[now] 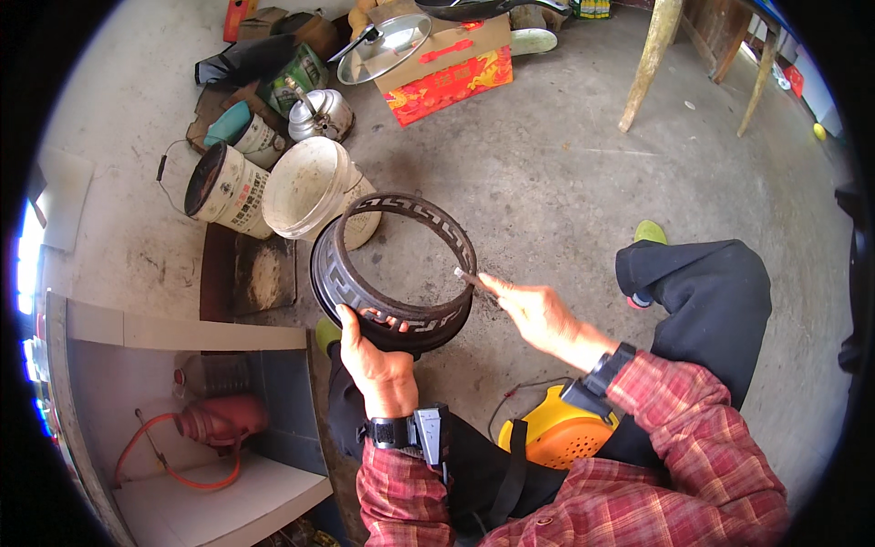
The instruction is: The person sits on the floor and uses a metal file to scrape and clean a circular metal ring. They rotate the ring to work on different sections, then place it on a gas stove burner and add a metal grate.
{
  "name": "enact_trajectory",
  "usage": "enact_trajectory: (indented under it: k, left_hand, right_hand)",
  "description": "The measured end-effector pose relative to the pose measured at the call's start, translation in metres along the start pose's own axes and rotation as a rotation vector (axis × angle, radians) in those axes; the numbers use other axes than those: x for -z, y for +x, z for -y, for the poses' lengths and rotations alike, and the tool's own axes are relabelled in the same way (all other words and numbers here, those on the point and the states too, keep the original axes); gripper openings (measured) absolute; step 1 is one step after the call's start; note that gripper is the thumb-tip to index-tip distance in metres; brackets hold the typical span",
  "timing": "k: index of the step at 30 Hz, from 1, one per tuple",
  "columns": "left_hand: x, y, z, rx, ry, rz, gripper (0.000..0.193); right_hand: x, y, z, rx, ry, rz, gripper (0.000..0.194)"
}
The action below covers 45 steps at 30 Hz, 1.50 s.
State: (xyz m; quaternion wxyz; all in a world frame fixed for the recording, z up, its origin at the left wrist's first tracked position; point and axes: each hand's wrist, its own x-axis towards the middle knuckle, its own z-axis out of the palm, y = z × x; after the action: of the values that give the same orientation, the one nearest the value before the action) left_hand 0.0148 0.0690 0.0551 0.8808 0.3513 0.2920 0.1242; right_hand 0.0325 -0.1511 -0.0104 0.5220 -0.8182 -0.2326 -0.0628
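Observation:
My left hand (378,362) grips the lower left side of a dark metal ring (410,311) with a cut-out pattern in its wall. The ring is held tilted above the floor, its wide opening facing up. My right hand (536,311) pinches a thin, short dark tool (468,276) with a pale tip; what kind of tool it is, I cannot tell. Its tip is at the right part of the ring's rim. Fingers of my left hand show in part through the cut-outs.
White plastic buckets (307,191), a metal kettle (320,115) and a red cardboard box (448,75) with a glass lid (386,49) stand beyond the ring. A tiled shelf (225,502) with a red thermos (225,418) is at the left. Wooden legs (649,65) rise at the upper right.

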Motion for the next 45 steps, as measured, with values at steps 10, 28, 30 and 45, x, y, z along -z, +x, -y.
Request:
enact_trajectory:
  k: [10,28,30,45]
  left_hand:
    - [-0.006,0.005,0.020,-0.086,-0.018,-0.036,0.035]
    - [-0.005,0.005,0.016,-0.037,0.017,0.068,0.035]
    - [-0.005,0.006,0.020,-0.148,0.082,0.043,0.036]
    - [-0.002,0.008,0.009,0.148,0.020,0.048,0.031]
  right_hand:
    - [-0.001,0.014,0.078,-0.423,0.491,0.020,0.040]
    - [0.005,0.012,0.005,-0.250,0.132,0.136,0.038]
    - [-0.016,0.004,0.031,-0.248,0.192,0.041,0.039]
    - [0.038,0.008,-0.037,-0.956,0.668,-0.166,0.036]
